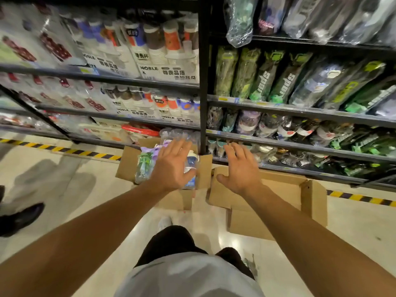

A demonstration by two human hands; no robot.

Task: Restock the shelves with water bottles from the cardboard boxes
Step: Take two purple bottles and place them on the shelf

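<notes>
Both arms reach toward 12 o'clock. The left hand [171,166] and right hand [240,168], fingers spread, hold nothing above the brown cardboard box [126,161] of clear wrapped water bottles [145,163].

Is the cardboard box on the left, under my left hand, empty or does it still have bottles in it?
Not empty. The open brown cardboard box still holds plastic-wrapped water bottles, visible beside the open left hand.
</notes>
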